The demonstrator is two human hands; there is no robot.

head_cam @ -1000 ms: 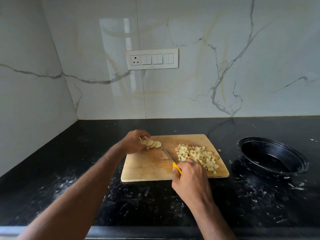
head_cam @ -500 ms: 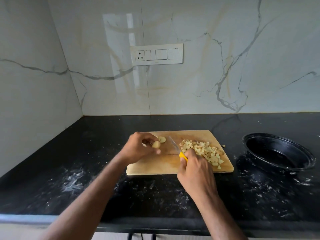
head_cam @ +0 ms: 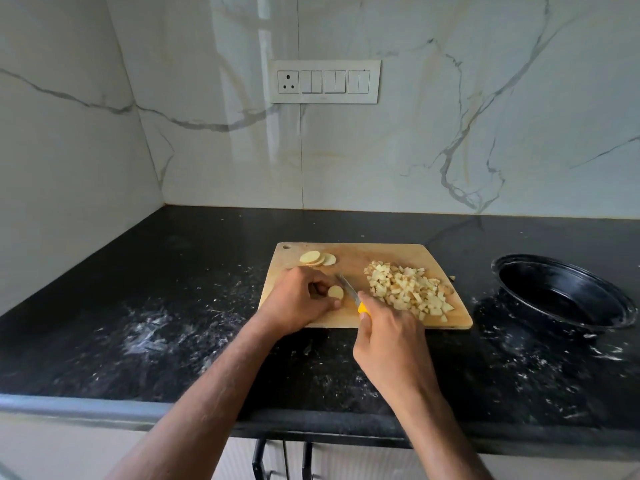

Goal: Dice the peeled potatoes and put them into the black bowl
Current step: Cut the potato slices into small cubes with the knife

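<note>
Hands worked over a wooden cutting board point(head_cam: 381, 252) that lay on a black speckled worktop point(head_cam: 180, 306), seen from above by a head-worn camera. The left hand point(head_cam: 299, 301) rested on the near left part of the board, its fingers curled around a small stack of round potato slices point(head_cam: 335, 292) held at the fingertips. The right hand point(head_cam: 389, 336) hovered over the near edge of the board, its fingers wrapped around the yellow handle of a small knife point(head_cam: 349, 292). The blade pointed away from the person and lay just to the right of the held slices, between them and the diced pile; whether it touched the slices could not be told.

A heap of diced potato point(head_cam: 407, 289) covered the right half of the board, with one stray piece on the worktop just off the board's right edge. A few more round slices point(head_cam: 317, 259) lay overlapping near the far left corner of the board, beside its hanging hole.

The black bowl point(head_cam: 561, 292) sat on the worktop to the right of the board, well apart from it, with no potato visible inside. White smears marked the worktop left and right of the board. Behind the board rose a white marble wall with a socket-and-switch plate point(head_cam: 323, 82).
</note>
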